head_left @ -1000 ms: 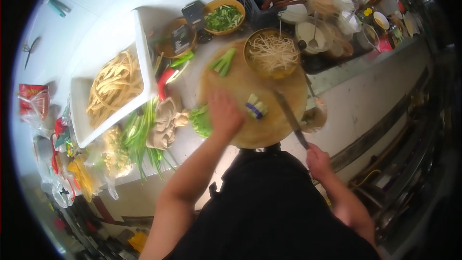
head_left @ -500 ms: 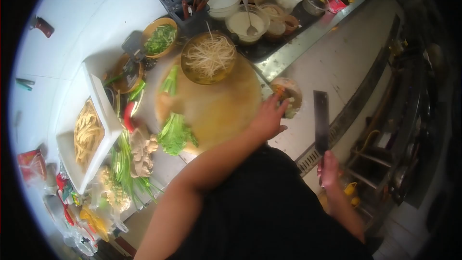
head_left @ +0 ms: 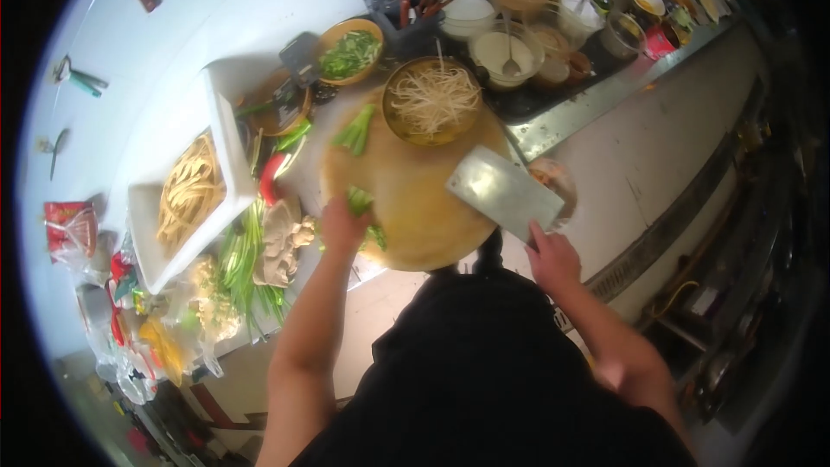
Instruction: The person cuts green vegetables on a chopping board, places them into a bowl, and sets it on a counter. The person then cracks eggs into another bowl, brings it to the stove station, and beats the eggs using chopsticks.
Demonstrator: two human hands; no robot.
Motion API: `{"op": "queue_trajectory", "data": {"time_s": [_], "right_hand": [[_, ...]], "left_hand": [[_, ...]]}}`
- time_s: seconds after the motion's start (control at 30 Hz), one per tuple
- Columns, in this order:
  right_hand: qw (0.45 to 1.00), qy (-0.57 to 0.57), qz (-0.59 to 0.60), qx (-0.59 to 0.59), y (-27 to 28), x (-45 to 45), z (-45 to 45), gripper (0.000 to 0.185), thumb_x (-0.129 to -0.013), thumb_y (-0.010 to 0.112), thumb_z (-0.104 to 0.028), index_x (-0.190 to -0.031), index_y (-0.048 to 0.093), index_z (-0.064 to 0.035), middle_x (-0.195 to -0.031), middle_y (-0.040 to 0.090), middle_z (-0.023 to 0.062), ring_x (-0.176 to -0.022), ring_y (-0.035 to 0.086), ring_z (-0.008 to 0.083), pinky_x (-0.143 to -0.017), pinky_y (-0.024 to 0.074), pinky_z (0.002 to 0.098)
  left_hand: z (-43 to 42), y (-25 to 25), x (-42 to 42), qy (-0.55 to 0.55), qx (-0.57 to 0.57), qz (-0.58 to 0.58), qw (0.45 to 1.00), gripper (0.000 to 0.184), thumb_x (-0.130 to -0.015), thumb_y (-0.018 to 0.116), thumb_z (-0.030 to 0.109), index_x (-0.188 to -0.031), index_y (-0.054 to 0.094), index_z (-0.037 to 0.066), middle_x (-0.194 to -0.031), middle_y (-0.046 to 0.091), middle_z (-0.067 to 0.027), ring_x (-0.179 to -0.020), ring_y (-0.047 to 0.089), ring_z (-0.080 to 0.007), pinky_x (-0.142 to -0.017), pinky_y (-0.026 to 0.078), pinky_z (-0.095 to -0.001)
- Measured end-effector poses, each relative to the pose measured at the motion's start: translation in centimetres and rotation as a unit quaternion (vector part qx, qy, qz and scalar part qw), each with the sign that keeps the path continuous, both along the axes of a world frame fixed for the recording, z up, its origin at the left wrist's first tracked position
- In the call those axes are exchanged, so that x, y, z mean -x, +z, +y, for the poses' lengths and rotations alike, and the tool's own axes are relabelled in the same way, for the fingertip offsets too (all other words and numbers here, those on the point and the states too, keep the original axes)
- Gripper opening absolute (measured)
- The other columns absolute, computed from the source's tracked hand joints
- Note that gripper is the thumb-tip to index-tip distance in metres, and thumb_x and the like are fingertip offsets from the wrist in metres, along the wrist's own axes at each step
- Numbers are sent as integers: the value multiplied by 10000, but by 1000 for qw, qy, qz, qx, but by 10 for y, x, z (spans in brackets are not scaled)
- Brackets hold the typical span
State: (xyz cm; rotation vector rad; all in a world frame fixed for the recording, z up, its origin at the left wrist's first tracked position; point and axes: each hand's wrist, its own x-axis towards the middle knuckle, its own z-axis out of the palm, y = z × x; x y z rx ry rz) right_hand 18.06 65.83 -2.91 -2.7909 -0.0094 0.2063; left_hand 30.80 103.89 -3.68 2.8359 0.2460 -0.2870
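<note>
My right hand [head_left: 553, 258] grips the handle of a wide-bladed cleaver [head_left: 506, 192], whose flat blade hovers over the right edge of the round chopping board [head_left: 415, 216]. At the board's left edge, my left hand [head_left: 344, 227] is closed around a leafy green vegetable [head_left: 360, 201], with leaves showing past the fingers. Just beyond it lies a cut green stalk piece [head_left: 354, 131]. A bowl of bean sprouts [head_left: 432, 102] rests on the far part of the board. Partly hidden behind the cleaver is a round container with scraps [head_left: 555, 183].
Left of the board are a white tray [head_left: 226, 151] of wide noodles, a red chili [head_left: 271, 178], ginger [head_left: 278, 246] and green onions [head_left: 242, 251]. Behind stand a bowl of chopped greens [head_left: 350, 52], a knife rack [head_left: 402, 22] and several bowls, one with a spoon [head_left: 510, 56].
My left hand has gone from the scrap container to the board's left edge and closed on the greens. The cleaver has swung from beyond the counter to over the board. The view has shifted.
</note>
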Motion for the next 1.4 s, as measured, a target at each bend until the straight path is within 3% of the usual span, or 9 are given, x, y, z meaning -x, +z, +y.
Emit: {"op": "queue_trajectory", "data": {"time_s": [0.13,0.2,0.23,0.3,0.4,0.47,0.87,1.07,1.4], "right_hand": [[999,27,5,-17,-29,-43,44,523,-848,628,-213,-1339,488,-105,-980,540,164,-922,550,341,-802,475,423],[998,52,-2,-31,-32,-56,60,511,-856,616,-209,-1337,485,-97,-1015,528,173,-949,540,342,-818,468,422],[998,68,-16,-3,-31,-61,66,505,-854,623,-223,-1322,496,-82,-1037,526,172,-966,532,342,-832,462,422],[995,88,-29,28,-16,-73,81,501,-851,629,-238,-1307,506,-68,-1058,524,172,-983,524,343,-845,456,423],[985,119,-82,-92,19,-87,115,485,-843,654,-268,-1254,539,-38,-1090,529,167,-988,538,329,-858,456,407],[915,44,57,-398,32,-94,143,442,-834,677,-298,-1164,594,-16,-1054,587,162,-924,590,312,-815,480,380],[764,-200,252,-560,-11,-114,165,189,-932,542,-173,-1014,626,-25,-914,650,54,-768,630,154,-694,498,290],[621,-247,305,-678,-15,-119,163,198,-931,503,-188,-1033,600,-48,-954,633,70,-765,609,145,-698,490,293],[886,-179,187,-385,-30,-133,193,346,-762,669,-58,-1087,580,21,-981,645,99,-842,609,183,-764,492,302]], "left_hand": [[-2,-13,4,53,94,53,993,525,-739,716,201,-1181,529,-12,-1031,651,-188,-958,625,-382,-827,513,-426],[-2,-25,9,189,525,134,819,440,-804,655,144,-1198,525,-2,-1076,645,-153,-996,635,-304,-845,524,-398],[-1,-29,14,196,526,133,817,440,-804,655,144,-1198,525,-2,-1076,645,-153,-996,635,-304,-845,524,-398],[-5,-22,19,232,721,184,627,383,-862,599,110,-1222,514,8,-1125,623,-133,-1022,630,-247,-879,524,-383],[-16,-11,23,188,786,211,550,374,-901,574,132,-1247,494,14,-1167,602,-137,-1039,623,-258,-906,518,-389],[-24,-8,22,168,786,216,554,419,-909,596,180,-1274,467,21,-1183,592,-135,-1058,616,-264,-913,515,-395],[-3,-37,13,213,793,225,525,474,-857,521,117,-1309,439,-2,-1243,565,-170,-1128,585,-307,-976,480,-432],[8,-56,10,276,827,300,387,572,-840,374,239,-1340,432,-33,-1316,522,-220,-1185,541,-355,-1050,404,-461],[14,-54,12,288,841,266,373,598,-798,399,237,-1329,446,-34,-1300,532,-228,-1163,553,-362,-1046,411,-466]]}}
